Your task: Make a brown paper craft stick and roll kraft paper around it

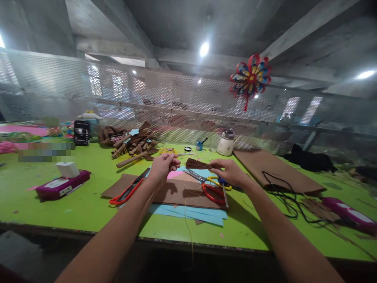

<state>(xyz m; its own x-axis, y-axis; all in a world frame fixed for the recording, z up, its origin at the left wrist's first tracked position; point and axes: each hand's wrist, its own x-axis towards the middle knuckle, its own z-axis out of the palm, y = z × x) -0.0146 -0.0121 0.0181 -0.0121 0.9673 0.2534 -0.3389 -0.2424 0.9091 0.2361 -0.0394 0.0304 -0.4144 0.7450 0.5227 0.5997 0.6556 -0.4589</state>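
Pinching pleated brown paper [198, 164], right hand [228, 171] partly hides scissors [201, 179] beneath it; left hand [163, 168] half-curled, can't tell if gripping anything.

No writing can be read; the phone screen's [81, 133] markings are too small.

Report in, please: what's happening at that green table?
Right grip holding pleated brown paper. Left grip apart from it, half-curled, contents unclear. Yellow-and-red-handled scissors lying close below the paper.
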